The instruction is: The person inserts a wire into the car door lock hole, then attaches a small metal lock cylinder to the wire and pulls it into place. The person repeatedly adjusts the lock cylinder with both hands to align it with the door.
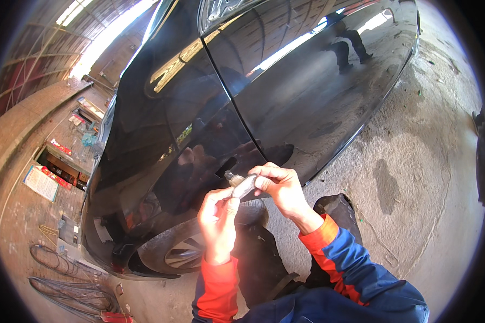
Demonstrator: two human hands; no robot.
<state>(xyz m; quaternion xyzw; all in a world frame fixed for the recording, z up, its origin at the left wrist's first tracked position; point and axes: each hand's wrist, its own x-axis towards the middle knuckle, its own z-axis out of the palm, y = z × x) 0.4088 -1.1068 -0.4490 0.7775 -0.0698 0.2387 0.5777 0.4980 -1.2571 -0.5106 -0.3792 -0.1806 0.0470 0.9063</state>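
Between my two hands is a small clear side marker lamp [244, 187] with a dark socket end pointing up and left. My left hand [219, 219] pinches its lower end with thumb and fingers. From the right, my right hand [283, 189] grips the upper side of the same lamp. Just beyond the hands, the glossy black fender [161, 156] of a car has a small dark slot-shaped hole [226, 167], apart from the lamp. Below and left of my hands is the front wheel [184, 253], partly hidden by my left hand and wrist.
A black car door [307, 102] adjoins the fender, reflecting the surroundings. On the left floor lie coiled hoses [73, 293] and a red tool [116, 317]. A wooden bench [75, 145] with boxes and a paper sheet [41, 183] stands farther left. Rough concrete floor [415, 177] stretches right.
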